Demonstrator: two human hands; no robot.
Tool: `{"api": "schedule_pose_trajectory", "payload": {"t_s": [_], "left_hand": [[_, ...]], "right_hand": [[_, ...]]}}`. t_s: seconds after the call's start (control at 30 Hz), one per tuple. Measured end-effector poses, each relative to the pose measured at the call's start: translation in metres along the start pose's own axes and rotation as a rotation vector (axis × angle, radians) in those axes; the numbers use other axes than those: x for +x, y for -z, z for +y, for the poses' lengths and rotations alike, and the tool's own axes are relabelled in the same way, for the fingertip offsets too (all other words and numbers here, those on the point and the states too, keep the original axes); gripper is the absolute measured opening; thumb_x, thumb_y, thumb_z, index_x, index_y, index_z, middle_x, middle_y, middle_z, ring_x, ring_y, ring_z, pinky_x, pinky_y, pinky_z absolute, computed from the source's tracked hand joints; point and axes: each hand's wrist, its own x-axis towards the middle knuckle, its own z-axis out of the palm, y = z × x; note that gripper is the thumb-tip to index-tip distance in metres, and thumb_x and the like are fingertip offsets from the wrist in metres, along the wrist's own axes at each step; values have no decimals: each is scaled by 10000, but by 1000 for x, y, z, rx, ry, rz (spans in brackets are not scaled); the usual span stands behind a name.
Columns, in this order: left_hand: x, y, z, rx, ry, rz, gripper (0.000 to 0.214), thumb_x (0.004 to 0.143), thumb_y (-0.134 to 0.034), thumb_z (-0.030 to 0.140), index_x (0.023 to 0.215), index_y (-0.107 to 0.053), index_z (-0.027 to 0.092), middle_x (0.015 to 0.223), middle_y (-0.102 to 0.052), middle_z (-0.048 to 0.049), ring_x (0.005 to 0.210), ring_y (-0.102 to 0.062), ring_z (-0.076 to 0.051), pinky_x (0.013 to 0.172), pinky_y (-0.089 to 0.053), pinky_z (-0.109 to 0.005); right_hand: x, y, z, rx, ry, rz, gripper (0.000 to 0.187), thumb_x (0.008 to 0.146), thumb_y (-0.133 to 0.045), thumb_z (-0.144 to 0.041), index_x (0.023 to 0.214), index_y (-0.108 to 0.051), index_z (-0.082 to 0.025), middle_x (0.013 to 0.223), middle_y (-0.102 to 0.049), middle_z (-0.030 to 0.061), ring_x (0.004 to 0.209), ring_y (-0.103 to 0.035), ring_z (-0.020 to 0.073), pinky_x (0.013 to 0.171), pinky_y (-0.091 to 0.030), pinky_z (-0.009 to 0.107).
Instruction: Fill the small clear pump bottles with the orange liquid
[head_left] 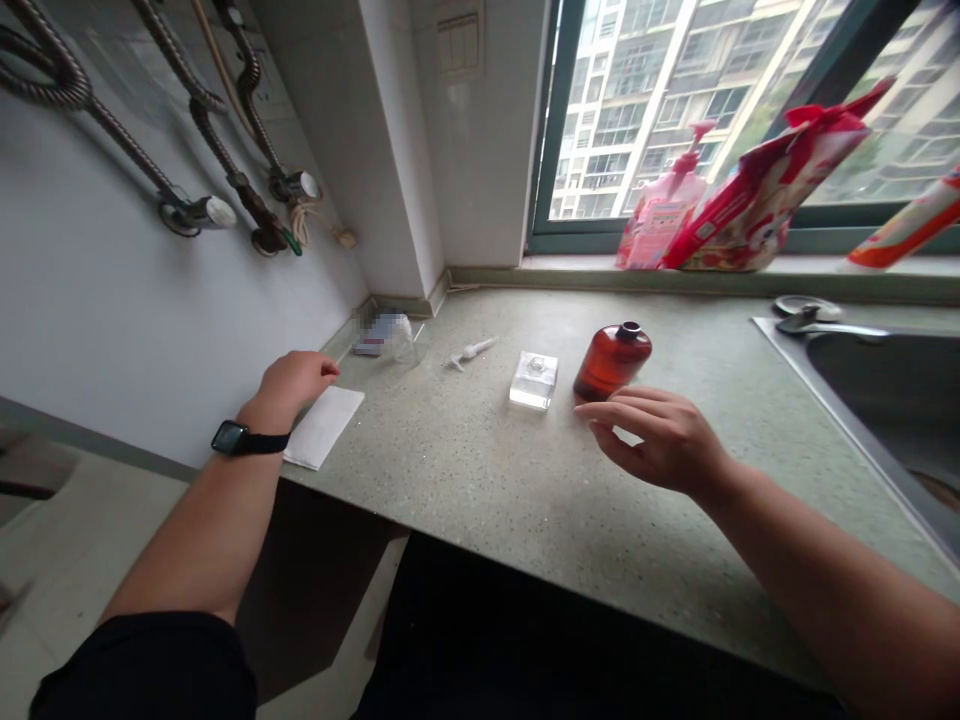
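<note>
My right hand (656, 437) hovers over the counter, fingers stretched and apart, with nothing in it. Just behind its fingertips stands an amber bottle (611, 362) with an uncapped neck. Left of that bottle is a small clear square bottle (534, 381) holding clear liquid. A white pump head (472, 353) with its nozzle lies on its side farther left. My left hand (298, 378), with a black watch on the wrist, has curled fingers beside a folded white paper towel (325, 425); whatever they may hold is hidden. Behind it sits a clear plastic tray (415, 350) with a blurred item inside.
A metal sink (862, 370) is set into the counter (465, 480) at right. On the windowsill stand a pink pump bottle (660, 215), a red refill pouch (772, 195) and a white-orange tube (907, 230). Metal hoses and valves (202, 213) line the left wall.
</note>
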Motion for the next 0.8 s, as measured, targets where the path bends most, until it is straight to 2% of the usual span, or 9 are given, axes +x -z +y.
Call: {"api": "schedule_pose_trajectory", "payload": {"t_s": [0.17,0.5,0.63,0.8], "left_hand": [[2,-16,1,92,-36,-106,201,810,-745,308,953,-883,277,1129,-866,-90,1056,-766,-348,828,-537,-370],[-4,-23,5,129,-56,-90,170,877,-709,231,943,-863,253,1202,-841,-95,1081,-760,-334,837,-526,-360],[-11,-18,7,138,-64,-67,182,892,-671,240,951,-843,241,1208,-831,-93,1082,-745,-309,813,-515,-336],[-27,5,11,174,-114,-41,249,903,-587,262,990,-819,236,1202,-831,-100,1121,-746,-310,823,-508,-346]], "right_hand": [[4,2,-3,-17,25,3,274,970,-665,-144,1167,-762,-308,823,-798,-2,676,-753,208,652,-616,379],[3,1,-1,-22,39,-18,247,981,-664,-138,1158,-762,-280,815,-795,-2,681,-752,204,646,-590,368],[0,0,2,-39,49,-47,194,1002,-654,-144,1128,-753,-253,829,-797,6,696,-753,195,661,-580,359],[-1,0,2,-59,69,-71,136,1022,-646,-138,1072,-749,-210,835,-788,26,694,-737,184,651,-559,346]]}}
